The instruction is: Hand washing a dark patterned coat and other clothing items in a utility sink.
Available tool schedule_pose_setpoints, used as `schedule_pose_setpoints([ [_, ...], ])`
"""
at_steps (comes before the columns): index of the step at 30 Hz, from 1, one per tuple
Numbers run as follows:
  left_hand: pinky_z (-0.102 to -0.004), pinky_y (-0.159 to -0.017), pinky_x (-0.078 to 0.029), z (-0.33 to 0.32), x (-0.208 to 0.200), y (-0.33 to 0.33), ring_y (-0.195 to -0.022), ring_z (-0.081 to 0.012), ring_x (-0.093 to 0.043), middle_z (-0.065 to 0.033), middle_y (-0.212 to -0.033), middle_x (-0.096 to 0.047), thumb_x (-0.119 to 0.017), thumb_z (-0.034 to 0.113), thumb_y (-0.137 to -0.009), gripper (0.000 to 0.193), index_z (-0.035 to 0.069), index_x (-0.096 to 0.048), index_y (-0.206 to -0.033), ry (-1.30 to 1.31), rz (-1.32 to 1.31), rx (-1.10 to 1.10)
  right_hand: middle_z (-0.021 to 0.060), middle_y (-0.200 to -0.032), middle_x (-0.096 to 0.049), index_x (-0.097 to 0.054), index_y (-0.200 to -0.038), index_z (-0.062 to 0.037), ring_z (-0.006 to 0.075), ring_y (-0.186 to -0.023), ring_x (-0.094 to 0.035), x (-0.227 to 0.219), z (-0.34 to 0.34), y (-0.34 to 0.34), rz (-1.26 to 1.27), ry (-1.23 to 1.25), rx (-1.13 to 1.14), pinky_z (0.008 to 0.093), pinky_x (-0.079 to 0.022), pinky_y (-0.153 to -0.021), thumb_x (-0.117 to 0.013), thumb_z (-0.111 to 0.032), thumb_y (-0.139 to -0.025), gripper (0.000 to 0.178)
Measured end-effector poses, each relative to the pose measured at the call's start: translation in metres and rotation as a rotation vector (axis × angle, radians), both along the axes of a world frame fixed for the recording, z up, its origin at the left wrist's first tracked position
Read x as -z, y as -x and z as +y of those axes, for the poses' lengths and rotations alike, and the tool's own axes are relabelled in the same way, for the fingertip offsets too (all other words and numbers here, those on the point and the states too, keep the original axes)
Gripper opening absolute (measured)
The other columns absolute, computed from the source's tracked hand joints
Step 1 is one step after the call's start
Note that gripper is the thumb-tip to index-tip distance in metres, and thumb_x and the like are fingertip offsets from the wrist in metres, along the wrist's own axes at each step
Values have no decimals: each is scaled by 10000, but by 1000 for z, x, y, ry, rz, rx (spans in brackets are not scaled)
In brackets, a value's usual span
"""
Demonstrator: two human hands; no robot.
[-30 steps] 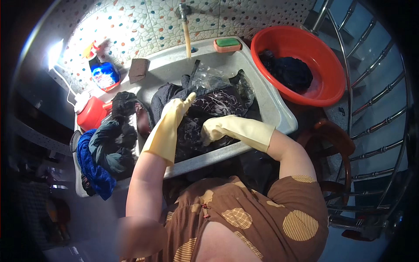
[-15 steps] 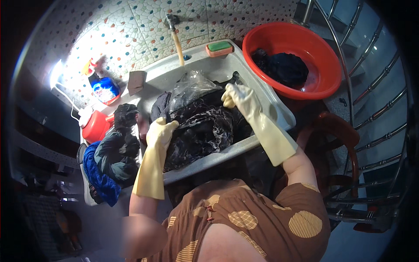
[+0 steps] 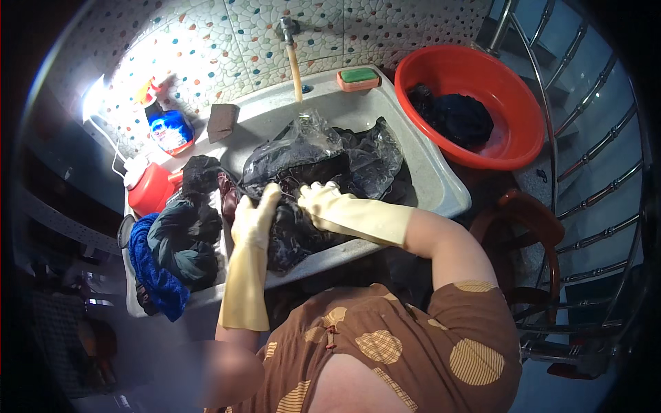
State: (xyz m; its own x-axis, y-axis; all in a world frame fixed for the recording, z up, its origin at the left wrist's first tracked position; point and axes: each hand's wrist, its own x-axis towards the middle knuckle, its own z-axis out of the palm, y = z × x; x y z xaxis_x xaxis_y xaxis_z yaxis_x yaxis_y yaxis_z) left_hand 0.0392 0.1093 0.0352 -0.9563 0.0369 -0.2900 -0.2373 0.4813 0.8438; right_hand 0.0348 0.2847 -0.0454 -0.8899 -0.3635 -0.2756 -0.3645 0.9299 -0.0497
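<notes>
Dark wet laundry fills the basin of the grey stone sink. Across part of it lies a shiny see-through film, perhaps plastic. Both my hands wear long cream rubber gloves. My left hand is at the left side of the basin, closed on a dark garment near the front rim. Close to its right, my right hand presses into the same garment with curled fingers. The cloth hides some fingertips of both hands.
A red tub with dark clothes stands at right. Twisted grey-green and blue clothes lie on the left ledge beside a red dipper. A spray bottle, brown block, scrub brush and tap line the back.
My right hand has moved left and nearer, from the basin's right side to beside my left hand. The laundry has shifted, with the garment gathered between the hands.
</notes>
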Motion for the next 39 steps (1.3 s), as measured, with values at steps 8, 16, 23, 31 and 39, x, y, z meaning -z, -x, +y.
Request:
schedule_pose_setpoints([
  [8, -592, -1104, -324, 17, 39, -12, -1374, -435, -397, -222, -1476, -445, -545, 481, -926, 820, -51, -295, -1498, 860, 254, 372, 152, -1246, -633, -615, -1240, -73, 353, -1111, -660, 23, -36, 68, 33, 91, 499, 543, -544, -892, -595, -281, -935, 370],
  [16, -635, -1074, -340, -46, 113, 35, -1244, -376, -533, -170, -1338, -542, -535, 354, -944, 609, 1, -407, -1424, 1153, 173, 340, 186, -1012, -727, -743, -984, -59, 291, -813, -709, -22, 35, 94, -33, 524, 62, 389, -569, -697, -513, -372, -983, 388],
  [23, -591, -1093, -359, -62, 154, 96, -1051, -300, -653, -104, -1113, -655, -580, 263, -929, 396, 22, -567, -1243, 1757, 493, 1277, 206, -941, -706, -669, -978, 2, 334, -888, -686, 30, 130, 109, 317, 658, 836, 395, -532, -797, -459, -608, -963, 645],
  [31, -455, -1133, -342, -88, 216, 122, -1097, -197, -643, -102, -1091, -677, -435, 299, -990, 418, 57, -516, -1321, 1435, 444, 1061, 311, -1397, -491, -249, -1496, 79, 436, -1247, -534, 54, 65, 67, 299, 377, 727, 436, -443, -1066, -499, -546, -972, 853],
  [39, -465, -1063, -396, -71, 154, 111, -990, -238, -661, -93, -934, -697, -485, 270, -962, 272, 100, -692, -1013, 1235, 559, 1099, 292, -1475, -425, -300, -1486, 76, 339, -1366, -456, 25, 47, 32, 167, 594, 727, 378, -332, -1163, -558, -556, -927, 882],
])
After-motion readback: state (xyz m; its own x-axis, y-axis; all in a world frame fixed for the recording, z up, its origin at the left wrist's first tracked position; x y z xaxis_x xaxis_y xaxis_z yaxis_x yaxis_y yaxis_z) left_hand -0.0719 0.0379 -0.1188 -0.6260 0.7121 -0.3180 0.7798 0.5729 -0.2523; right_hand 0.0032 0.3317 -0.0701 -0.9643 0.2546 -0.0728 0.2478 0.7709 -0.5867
